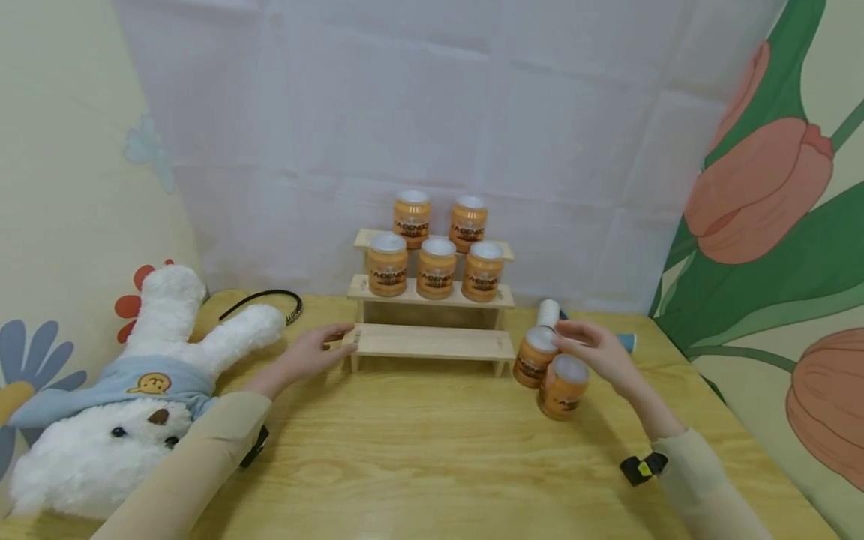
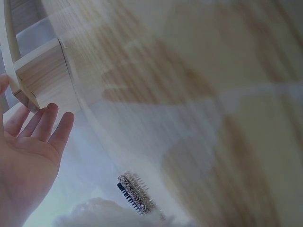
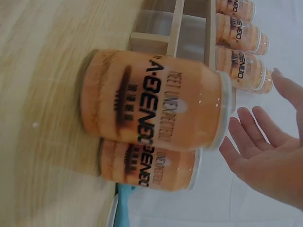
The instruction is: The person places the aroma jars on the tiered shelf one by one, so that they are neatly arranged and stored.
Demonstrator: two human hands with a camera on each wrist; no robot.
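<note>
A small three-step wooden display shelf (image 1: pixel 432 343) stands against the back cloth. My left hand (image 1: pixel 313 351) grips the left end of its lowest board, thumb at the front and fingers behind. In the left wrist view, the hand (image 2: pixel 35 146) has its fingertips at the board's end. To the right of the shelf stand two orange cans with pale lids, a rear can (image 1: pixel 533 360) and a front can (image 1: pixel 563 388). My right hand (image 1: pixel 597 351) is beside their lids, fingers spread and holding nothing. The right wrist view shows the near can (image 3: pixel 151 101) large, with the hand (image 3: pixel 265 146) at its lid.
Two orange cans (image 1: pixel 412 219) stand on the top step and three cans (image 1: pixel 436 270) on the middle one. A white plush toy (image 1: pixel 169 375) lies left, near a black headband (image 1: pixel 263 294). Behind the right cans are a white cylinder (image 1: pixel 548 311) and a blue item (image 1: pixel 626 343).
</note>
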